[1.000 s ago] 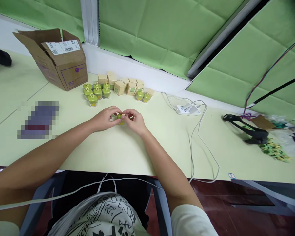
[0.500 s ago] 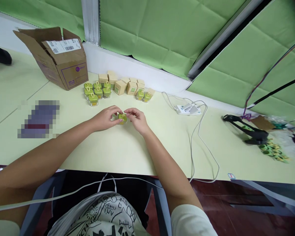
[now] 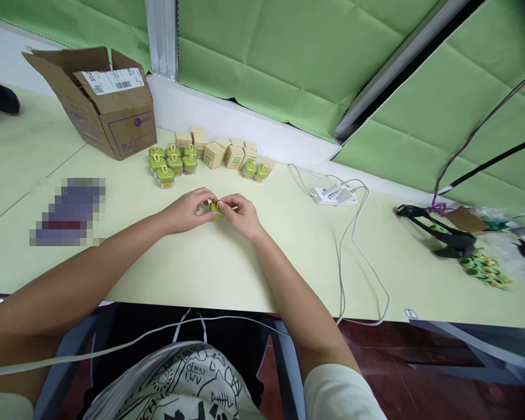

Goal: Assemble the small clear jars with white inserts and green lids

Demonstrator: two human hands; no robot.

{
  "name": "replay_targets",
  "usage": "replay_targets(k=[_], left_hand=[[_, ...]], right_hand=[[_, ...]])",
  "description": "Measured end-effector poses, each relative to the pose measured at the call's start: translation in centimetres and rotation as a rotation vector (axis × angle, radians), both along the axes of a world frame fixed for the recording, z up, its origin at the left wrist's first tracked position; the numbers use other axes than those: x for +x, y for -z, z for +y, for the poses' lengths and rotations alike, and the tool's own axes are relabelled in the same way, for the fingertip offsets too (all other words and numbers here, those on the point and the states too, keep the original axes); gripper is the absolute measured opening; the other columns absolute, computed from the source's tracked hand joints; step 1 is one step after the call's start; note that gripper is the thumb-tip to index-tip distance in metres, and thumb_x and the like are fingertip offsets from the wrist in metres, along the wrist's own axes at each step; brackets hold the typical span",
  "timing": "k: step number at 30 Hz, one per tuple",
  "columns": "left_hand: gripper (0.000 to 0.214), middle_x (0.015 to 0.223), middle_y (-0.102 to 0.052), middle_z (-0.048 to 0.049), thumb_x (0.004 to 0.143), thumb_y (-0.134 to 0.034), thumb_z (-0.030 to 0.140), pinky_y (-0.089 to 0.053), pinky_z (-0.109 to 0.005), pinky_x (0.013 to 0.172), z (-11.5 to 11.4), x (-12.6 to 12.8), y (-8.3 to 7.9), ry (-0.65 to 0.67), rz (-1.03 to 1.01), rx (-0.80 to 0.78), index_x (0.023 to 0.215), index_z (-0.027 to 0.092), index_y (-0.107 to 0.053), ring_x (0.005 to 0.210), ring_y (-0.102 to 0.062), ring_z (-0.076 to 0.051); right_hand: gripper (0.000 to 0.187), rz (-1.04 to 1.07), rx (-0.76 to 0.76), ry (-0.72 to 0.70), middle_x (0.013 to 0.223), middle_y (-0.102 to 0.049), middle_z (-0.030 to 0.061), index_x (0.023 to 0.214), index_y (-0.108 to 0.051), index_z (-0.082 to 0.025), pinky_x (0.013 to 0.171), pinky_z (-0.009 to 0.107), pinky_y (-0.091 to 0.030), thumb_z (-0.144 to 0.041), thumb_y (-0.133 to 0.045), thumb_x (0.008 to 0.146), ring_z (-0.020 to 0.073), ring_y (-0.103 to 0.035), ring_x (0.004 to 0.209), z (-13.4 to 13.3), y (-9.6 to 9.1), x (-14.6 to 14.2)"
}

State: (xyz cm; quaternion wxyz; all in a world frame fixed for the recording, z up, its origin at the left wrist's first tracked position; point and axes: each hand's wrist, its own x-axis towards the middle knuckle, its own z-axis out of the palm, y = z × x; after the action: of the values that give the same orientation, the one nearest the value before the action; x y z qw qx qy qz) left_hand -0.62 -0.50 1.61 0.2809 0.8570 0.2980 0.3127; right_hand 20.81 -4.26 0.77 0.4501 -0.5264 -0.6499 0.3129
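Observation:
On the table, a small square jar with a green lid [image 3: 216,213] stands between my two hands. My left hand [image 3: 188,212] is closed on its left side with thumb and fingers. From the right, my right hand [image 3: 242,216] pinches the pale loop [image 3: 220,204] on top of the lid, and its fingers hide part of the jar. Behind my hands stands a group of similar green-lidded clear jars [image 3: 165,176], each with a loop on top. Two more such jars [image 3: 261,172] stand farther right, in front of small cardboard boxes [image 3: 235,157].
A large open cardboard box [image 3: 131,131] stands at the back left. A power strip [image 3: 336,196] with white cables [image 3: 354,239] lies right of centre. Farther right are a black stand-like object [image 3: 437,231] and a green-yellow pile [image 3: 485,269]. A blurred-out flat item [image 3: 72,210] lies at left.
My right hand has moved slightly left, and its fingertips have come onto the loop of the jar's lid. My left hand stays on the jar.

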Motion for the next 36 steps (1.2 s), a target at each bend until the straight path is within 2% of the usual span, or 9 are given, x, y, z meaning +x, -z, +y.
replay_targets(k=[4,8,11,18,23,28,32,36], left_hand=[[0.037,0.12,-0.069,-0.0099,0.094,-0.065,0.053,-0.055,-0.035,0.08,-0.1,0.0,-0.1,0.001,0.008,-0.009,0.113,0.021,-0.068,0.097,-0.067,-0.022],[0.037,0.123,-0.067,-0.0102,0.097,-0.063,0.053,-0.055,-0.035,0.079,-0.4,0.0,-0.1,0.002,0.022,-0.022,0.115,0.021,-0.066,0.1,-0.067,-0.023],[0.037,0.127,-0.066,-0.0108,0.099,-0.06,0.051,-0.056,-0.036,0.085,-0.3,0.0,0.2,-0.007,0.032,-0.01,0.121,0.021,-0.064,0.105,-0.067,-0.023],[0.039,0.131,-0.065,-0.0117,0.1,-0.058,0.052,-0.057,-0.042,0.094,0.2,-0.2,1.0,-0.002,0.027,-0.023,0.124,0.021,-0.063,0.107,-0.068,-0.025],[0.037,0.134,-0.065,-0.0113,0.099,-0.059,0.051,-0.057,-0.045,0.097,0.3,-0.1,1.4,0.011,0.043,-0.061,0.122,0.023,-0.063,0.11,-0.071,-0.027],[0.035,0.132,-0.066,-0.0109,0.098,-0.059,0.049,-0.058,-0.045,0.097,0.4,0.0,1.7,0.027,0.055,-0.075,0.121,0.023,-0.064,0.11,-0.072,-0.027],[0.033,0.131,-0.067,-0.0107,0.099,-0.057,0.048,-0.058,-0.046,0.099,0.4,0.1,1.8,0.042,0.048,-0.076,0.119,0.023,-0.064,0.109,-0.073,-0.027],[0.032,0.131,-0.068,-0.0112,0.098,-0.057,0.046,-0.058,-0.047,0.1,0.5,0.1,1.8,0.045,0.052,-0.082,0.118,0.022,-0.065,0.111,-0.072,-0.028]], right_hand=[[0.038,-0.048,0.036,-0.016,0.099,-0.069,0.0056,0.091,-0.073,-0.023,0.077,0.035,-0.054,-0.061,-0.068,0.091,0.0182,-0.061,0.083,-0.1,-0.1,0.0],[0.032,-0.184,0.128,-0.025,0.1,-0.066,0.0073,0.092,-0.069,-0.023,0.077,0.036,-0.054,-0.053,-0.061,0.097,0.0201,-0.061,0.086,-0.4,-0.5,0.1],[0.028,-0.251,0.17,-0.014,0.101,-0.065,0.0085,0.093,-0.066,-0.023,0.078,0.037,-0.055,-0.048,-0.057,0.1,0.021,-0.06,0.087,-0.5,-0.7,0.3],[0.024,-0.339,0.177,0.112,0.103,-0.068,0.0093,0.094,-0.062,-0.024,0.087,0.041,-0.055,-0.045,-0.054,0.099,0.0231,-0.062,0.091,1.0,-0.7,2.0],[0.017,-0.418,0.084,0.184,0.099,-0.071,0.0085,0.092,-0.062,-0.023,0.088,0.042,-0.054,-0.038,-0.054,0.095,0.0235,-0.064,0.088,3.6,-1.3,3.8],[0.01,-0.468,0.019,0.263,0.093,-0.074,0.0071,0.091,-0.065,-0.023,0.088,0.041,-0.055,-0.032,-0.059,0.093,0.0234,-0.065,0.086,7.7,-2.2,5.3],[0.009,-0.576,-0.024,0.31,0.096,-0.077,0.0094,0.095,-0.068,-0.02,0.089,0.04,-0.054,-0.023,-0.06,0.093,0.0235,-0.067,0.087,11.2,-2.8,5.9],[0.013,-0.694,-0.003,0.353,0.103,-0.079,0.0119,0.099,-0.071,-0.02,0.09,0.039,-0.053,-0.02,-0.059,0.093,0.0258,-0.068,0.092,13.5,-3.1,5.9]])
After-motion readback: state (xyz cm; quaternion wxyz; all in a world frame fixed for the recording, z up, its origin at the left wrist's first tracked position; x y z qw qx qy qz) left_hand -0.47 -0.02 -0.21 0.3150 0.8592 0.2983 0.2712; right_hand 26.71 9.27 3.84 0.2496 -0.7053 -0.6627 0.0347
